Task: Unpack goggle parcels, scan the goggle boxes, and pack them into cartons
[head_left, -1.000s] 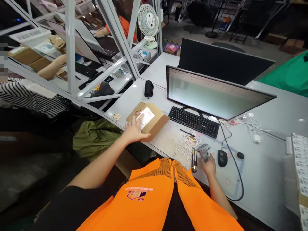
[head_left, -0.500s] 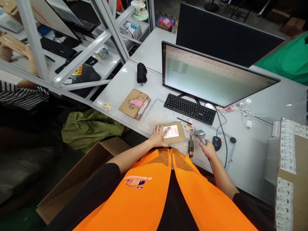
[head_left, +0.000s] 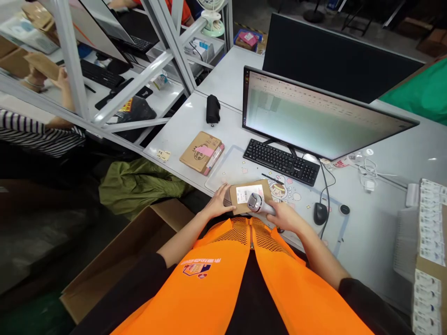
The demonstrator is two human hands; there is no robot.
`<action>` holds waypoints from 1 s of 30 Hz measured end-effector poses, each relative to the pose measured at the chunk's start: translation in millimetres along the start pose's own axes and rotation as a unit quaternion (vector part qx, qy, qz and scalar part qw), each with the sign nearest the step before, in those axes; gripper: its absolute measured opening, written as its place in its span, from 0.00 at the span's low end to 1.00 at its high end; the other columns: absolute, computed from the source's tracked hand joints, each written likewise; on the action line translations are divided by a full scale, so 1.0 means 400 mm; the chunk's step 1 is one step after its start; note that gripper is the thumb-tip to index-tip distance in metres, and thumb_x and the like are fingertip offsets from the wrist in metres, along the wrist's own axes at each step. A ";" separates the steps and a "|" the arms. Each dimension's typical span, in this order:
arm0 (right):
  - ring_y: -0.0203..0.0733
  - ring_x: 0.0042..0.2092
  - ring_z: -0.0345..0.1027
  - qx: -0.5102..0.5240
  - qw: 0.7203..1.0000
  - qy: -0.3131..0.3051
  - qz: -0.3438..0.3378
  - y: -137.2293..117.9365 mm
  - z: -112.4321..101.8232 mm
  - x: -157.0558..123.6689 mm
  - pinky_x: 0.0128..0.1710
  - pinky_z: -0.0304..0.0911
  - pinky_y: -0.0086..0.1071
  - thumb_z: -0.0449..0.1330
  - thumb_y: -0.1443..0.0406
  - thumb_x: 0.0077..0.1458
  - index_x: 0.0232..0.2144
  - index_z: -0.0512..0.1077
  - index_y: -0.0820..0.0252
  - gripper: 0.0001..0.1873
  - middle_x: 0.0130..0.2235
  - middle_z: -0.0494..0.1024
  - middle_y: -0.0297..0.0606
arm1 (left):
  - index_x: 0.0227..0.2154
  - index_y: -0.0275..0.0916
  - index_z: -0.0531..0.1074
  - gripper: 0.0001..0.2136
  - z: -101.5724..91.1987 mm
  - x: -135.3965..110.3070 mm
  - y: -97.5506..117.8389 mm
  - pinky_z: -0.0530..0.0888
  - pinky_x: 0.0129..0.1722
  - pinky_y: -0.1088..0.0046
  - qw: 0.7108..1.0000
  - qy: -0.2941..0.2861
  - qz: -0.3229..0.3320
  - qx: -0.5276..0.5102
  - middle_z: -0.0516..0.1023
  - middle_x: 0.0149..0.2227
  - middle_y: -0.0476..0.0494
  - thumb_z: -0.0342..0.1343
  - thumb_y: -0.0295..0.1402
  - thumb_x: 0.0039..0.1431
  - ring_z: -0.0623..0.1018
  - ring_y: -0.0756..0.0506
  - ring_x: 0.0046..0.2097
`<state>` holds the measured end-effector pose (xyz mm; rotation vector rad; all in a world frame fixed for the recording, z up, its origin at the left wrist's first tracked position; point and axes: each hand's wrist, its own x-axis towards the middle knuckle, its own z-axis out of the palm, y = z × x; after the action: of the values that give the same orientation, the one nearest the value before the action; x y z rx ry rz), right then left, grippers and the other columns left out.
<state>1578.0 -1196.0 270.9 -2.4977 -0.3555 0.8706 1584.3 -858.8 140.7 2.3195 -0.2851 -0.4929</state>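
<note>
A kraft cardboard parcel (head_left: 249, 196) lies on the desk mat directly in front of me, with a white shipping label (head_left: 249, 193) on top. My left hand (head_left: 220, 201) grips its left edge. My right hand (head_left: 285, 217) is shut around a grey handheld barcode scanner (head_left: 258, 204), whose head sits just above the parcel's lower right, close to the label. A second kraft parcel (head_left: 201, 152) with a pink label lies farther left, out of reach of both fingers and scanner.
A keyboard (head_left: 281, 162) and monitor (head_left: 328, 111) stand beyond the parcel, with a mouse (head_left: 320, 213) to the right. An open cardboard box (head_left: 125, 265) sits below the desk's left edge. A person's striped sleeve (head_left: 38, 135) shows at far left, beyond a metal shelf frame (head_left: 122, 93).
The scanner has swung left from beside the mouse to over the parcel in my right hand. The parcel now sits slightly farther right, and its label has turned more square to me.
</note>
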 end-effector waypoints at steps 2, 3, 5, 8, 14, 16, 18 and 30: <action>0.49 0.41 0.76 0.030 0.999 0.027 0.006 0.037 0.011 -0.004 0.38 0.58 0.32 0.61 0.62 0.61 0.52 0.78 0.59 0.19 0.42 0.85 0.44 | 0.78 0.40 0.49 0.59 0.015 0.001 0.018 0.52 0.78 0.47 1.000 -0.026 0.007 0.016 0.41 0.81 0.27 0.75 0.54 0.51 0.46 0.28 0.81; 0.49 0.41 0.77 0.051 0.997 0.049 0.016 0.063 0.019 -0.007 0.39 0.60 0.32 0.61 0.61 0.61 0.54 0.78 0.58 0.19 0.43 0.85 0.43 | 0.79 0.41 0.48 0.62 0.022 0.004 0.028 0.52 0.78 0.45 0.999 -0.037 0.007 0.029 0.38 0.81 0.26 0.77 0.55 0.48 0.45 0.26 0.81; 0.51 0.44 0.78 0.087 0.988 0.109 0.067 0.126 0.045 -0.009 0.42 0.63 0.34 0.59 0.57 0.64 0.57 0.76 0.57 0.22 0.44 0.85 0.43 | 0.79 0.42 0.47 0.66 0.038 0.014 0.046 0.52 0.77 0.42 0.997 -0.051 0.003 0.064 0.33 0.81 0.25 0.79 0.54 0.43 0.43 0.22 0.80; 0.57 0.50 0.78 0.095 0.957 0.204 0.185 0.236 0.115 -0.001 0.46 0.67 0.38 0.54 0.51 0.69 0.63 0.72 0.62 0.29 0.50 0.84 0.51 | 0.80 0.41 0.46 0.68 0.058 0.031 0.063 0.50 0.76 0.39 0.990 -0.056 -0.008 0.132 0.31 0.81 0.23 0.80 0.52 0.41 0.41 0.20 0.80; 0.66 0.63 0.71 0.066 0.889 0.295 0.344 0.383 0.298 0.033 0.58 0.68 0.47 0.47 0.55 0.71 0.73 0.57 0.78 0.39 0.62 0.74 0.69 | 0.80 0.40 0.45 0.69 0.072 0.049 0.086 0.46 0.76 0.36 0.971 -0.093 -0.021 0.218 0.33 0.81 0.21 0.80 0.45 0.38 0.38 0.18 0.80; 0.67 0.63 0.71 0.056 0.884 0.275 0.373 0.403 0.340 0.039 0.59 0.68 0.50 0.47 0.57 0.70 0.75 0.52 0.78 0.40 0.63 0.73 0.69 | 0.80 0.39 0.45 0.67 0.060 0.049 0.092 0.49 0.76 0.38 0.974 -0.096 -0.017 0.205 0.34 0.80 0.20 0.78 0.41 0.40 0.39 0.18 0.80; 0.68 0.63 0.71 0.046 0.893 0.244 0.377 0.422 0.363 0.038 0.61 0.67 0.51 0.49 0.59 0.68 0.76 0.48 0.79 0.42 0.64 0.71 0.70 | 0.80 0.40 0.45 0.66 0.035 0.047 0.090 0.52 0.76 0.40 0.979 -0.103 -0.010 0.177 0.33 0.80 0.20 0.78 0.40 0.41 0.39 0.18 0.80; 0.58 0.66 0.69 0.028 0.912 0.274 0.302 0.464 0.032 0.144 0.66 0.62 0.44 0.51 0.62 0.69 0.72 0.64 0.69 0.33 0.65 0.76 0.59 | 0.70 0.39 0.68 0.43 -0.130 0.110 -0.059 0.68 0.71 0.50 0.990 -0.085 -0.061 -0.090 0.68 0.72 0.31 0.64 0.58 0.56 0.71 0.29 0.71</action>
<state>1630.2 -1328.5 138.0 -2.6859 0.6501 0.3227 1647.6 -824.8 146.7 2.1311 -0.1724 -0.7479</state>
